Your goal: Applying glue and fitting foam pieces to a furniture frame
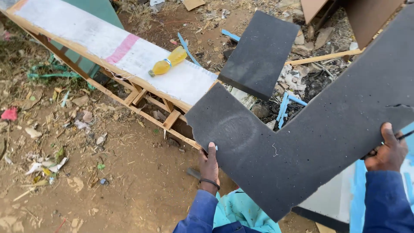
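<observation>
I hold up a large L-shaped sheet of dark grey foam (pixel 302 138) in front of me. My left hand (pixel 208 166) grips its lower left edge, thumb on top, with a dark band on the wrist. My right hand (pixel 388 149) grips the right edge and also pinches a thin dark tool; its nature is unclear. A separate rectangular piece of the same dark foam (pixel 258 54) hangs tilted in the air just above the notch of the L, with no hand on it.
A long wooden bench frame (pixel 142 97) with a white and pink cover runs to the upper left; a yellow plastic bottle (pixel 168 62) lies on it. Bare dirt with litter (pixel 64 142) spreads left. Rubble, wood scraps and blue strips (pixel 286 103) lie behind the foam.
</observation>
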